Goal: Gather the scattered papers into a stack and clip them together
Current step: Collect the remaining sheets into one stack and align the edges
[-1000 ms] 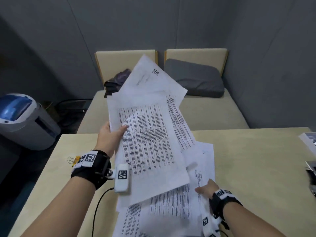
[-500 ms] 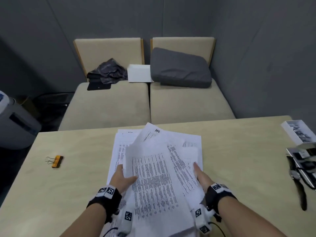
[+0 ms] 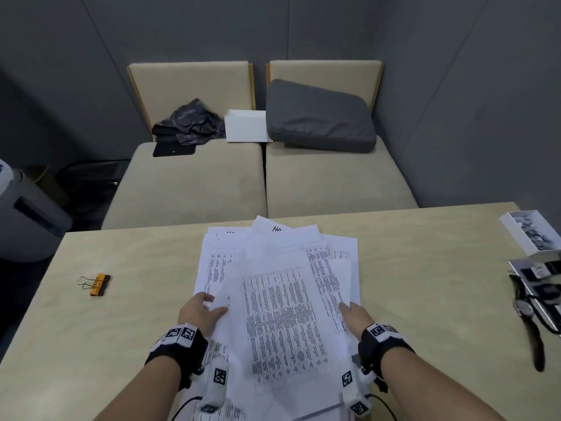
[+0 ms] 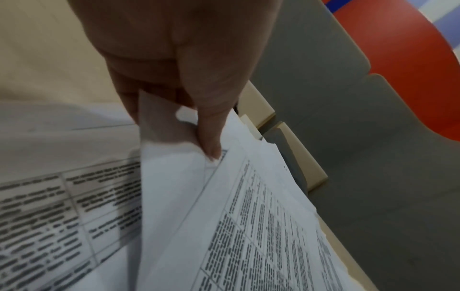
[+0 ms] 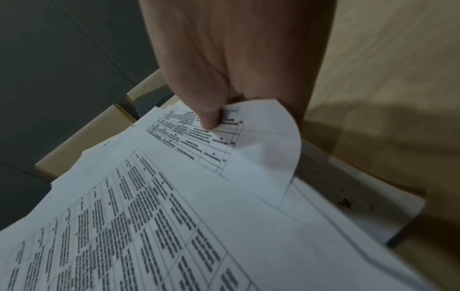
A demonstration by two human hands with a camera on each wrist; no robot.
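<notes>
A loose, uneven pile of white printed papers [image 3: 279,302] lies on the pale wooden table [image 3: 425,268] in front of me. My left hand [image 3: 202,311] pinches the pile's left edge, thumb on top of the sheets [image 4: 174,177] and fingers under them. At the right edge my right hand [image 3: 353,316] grips the papers [image 5: 174,206] the same way, and a corner curls up past the thumb. An orange binder clip [image 3: 98,284] with wire handles lies on the table well to the left, apart from both hands.
A white box of small items [image 3: 532,237], a wristwatch [image 3: 523,308] and other dark objects sit at the table's right edge. Beyond the table stand beige seats with a grey cushion [image 3: 318,117], a white box [image 3: 245,126] and dark clothing [image 3: 188,123]. A grey appliance [image 3: 24,214] stands on the left.
The sheets that my left hand held up in the air have come down onto the pile. Both hands now hold the pile by its two sides on the table.
</notes>
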